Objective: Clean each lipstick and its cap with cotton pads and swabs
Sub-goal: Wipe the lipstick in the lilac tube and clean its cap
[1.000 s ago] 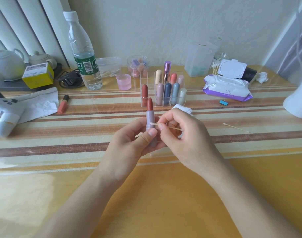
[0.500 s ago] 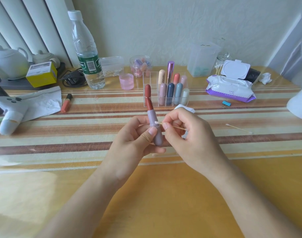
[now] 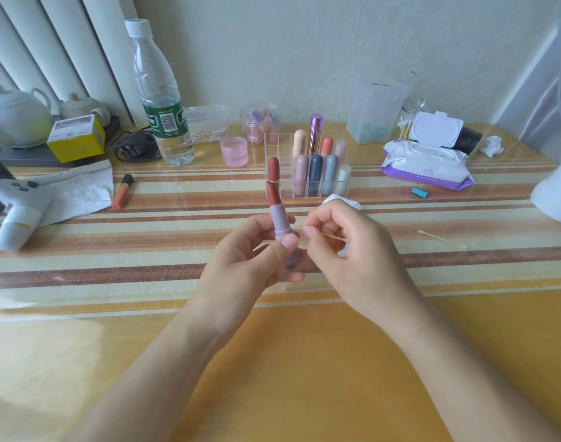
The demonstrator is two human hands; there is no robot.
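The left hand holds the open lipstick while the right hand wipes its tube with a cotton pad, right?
Not a pad: in the head view the right hand pinches a cotton swab against the tube of the open lipstick, which the left hand does hold.

I'm at home, at a table (image 3: 81, 275) set against a papered wall (image 3: 304, 43). Teapots (image 3: 16, 118) and a water bottle (image 3: 161, 100) stand by the window blinds (image 3: 49, 43). Along the back sit a clear rack (image 3: 279, 148) of lipsticks (image 3: 315, 173), a pack of wet wipes (image 3: 425, 164) and a jar (image 3: 414, 110) of cotton swabs (image 3: 404, 129).
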